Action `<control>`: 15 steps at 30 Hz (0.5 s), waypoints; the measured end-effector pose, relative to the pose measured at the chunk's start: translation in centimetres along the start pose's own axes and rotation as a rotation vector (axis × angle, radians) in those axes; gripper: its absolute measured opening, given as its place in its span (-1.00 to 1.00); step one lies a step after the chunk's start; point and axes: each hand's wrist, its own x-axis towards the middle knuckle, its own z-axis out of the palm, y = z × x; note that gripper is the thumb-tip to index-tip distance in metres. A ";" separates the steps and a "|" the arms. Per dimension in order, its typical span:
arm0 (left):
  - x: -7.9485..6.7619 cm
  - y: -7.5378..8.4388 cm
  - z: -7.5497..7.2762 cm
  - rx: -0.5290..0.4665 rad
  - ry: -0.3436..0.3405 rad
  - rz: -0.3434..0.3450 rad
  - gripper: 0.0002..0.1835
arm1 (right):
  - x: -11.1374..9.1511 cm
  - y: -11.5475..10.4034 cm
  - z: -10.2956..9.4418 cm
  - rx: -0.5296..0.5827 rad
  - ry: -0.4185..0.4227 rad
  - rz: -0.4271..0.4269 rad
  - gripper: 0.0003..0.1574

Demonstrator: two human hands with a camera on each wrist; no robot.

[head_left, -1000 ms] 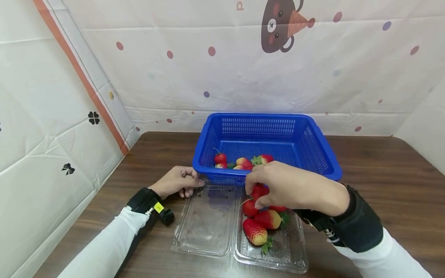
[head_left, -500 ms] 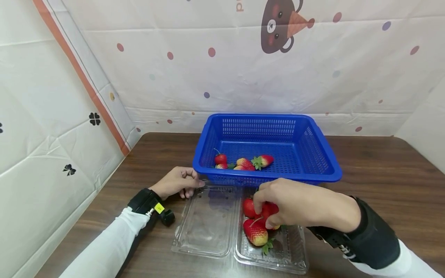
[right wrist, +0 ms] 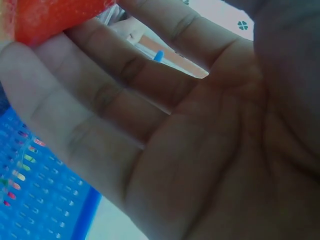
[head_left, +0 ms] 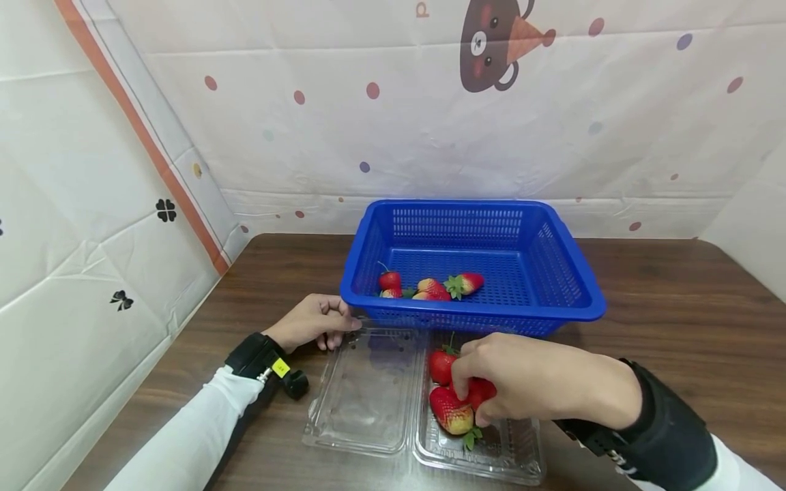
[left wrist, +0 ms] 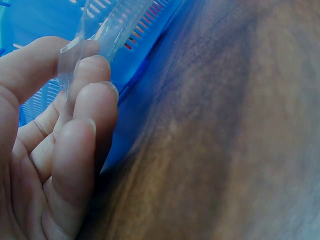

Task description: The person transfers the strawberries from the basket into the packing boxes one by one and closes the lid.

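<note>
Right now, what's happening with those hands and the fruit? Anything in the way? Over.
Left hand pinching edge of clear container. Right hand holding strawberry at container's right half. Other red fruit lying close by, possibly crowding the spot.

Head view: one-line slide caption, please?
Left grip pinches an open clear clamshell, right grip holds a strawberry beside other fruit, blue basket behind.

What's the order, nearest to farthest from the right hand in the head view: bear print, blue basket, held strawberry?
From the right hand:
1. Held strawberry, in its grip.
2. Blue basket, just beyond the hand.
3. Bear print, high at the back.
</note>
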 end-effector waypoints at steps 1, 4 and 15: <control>0.0 0.0 0.0 -0.001 0.000 0.001 -0.69 | 0.0 0.0 0.1 0.000 -0.005 0.000 -0.69; 0.0 0.0 0.0 -0.002 0.001 0.004 -0.69 | 0.1 -0.1 0.3 0.001 -0.023 -0.010 -0.70; 0.0 0.0 0.0 -0.005 0.003 -0.003 -0.68 | 0.6 -0.4 1.0 0.001 -0.066 -0.004 -0.70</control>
